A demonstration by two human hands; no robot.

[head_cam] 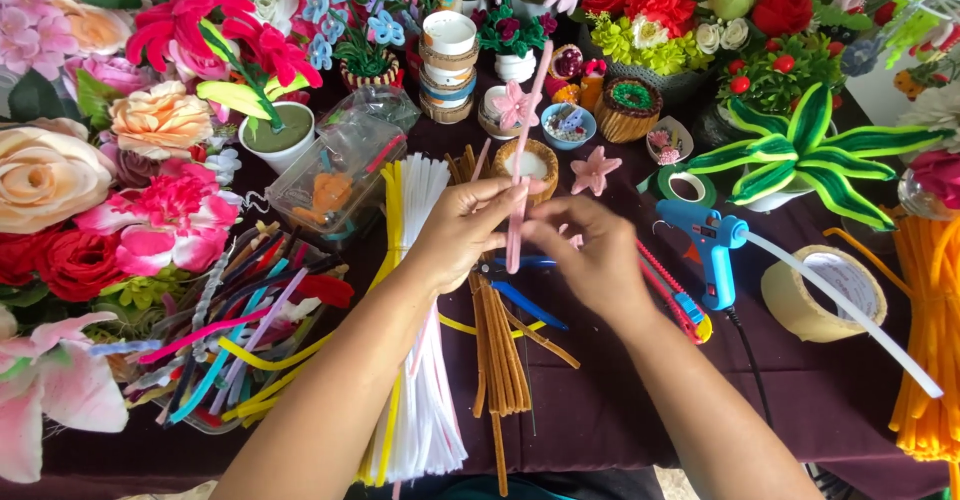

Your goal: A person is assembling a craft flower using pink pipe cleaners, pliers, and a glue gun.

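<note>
While both hands pinch it, left hand [462,228] & right hand [590,260] fingers closed on fuzzy pink pipe cleaner [522,160], upright, just left of blue plastic glue gun [708,245], w/ brown stems [497,345] below on counter.

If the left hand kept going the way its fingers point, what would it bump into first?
Probably the right hand. The left hand points right across the pink pipe cleaner both hands pinch, and the right hand's fingers sit just beyond it.

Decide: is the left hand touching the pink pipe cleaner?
Touching: the head view shows the left hand with fingertips pinching the pink pipe cleaner.
</note>
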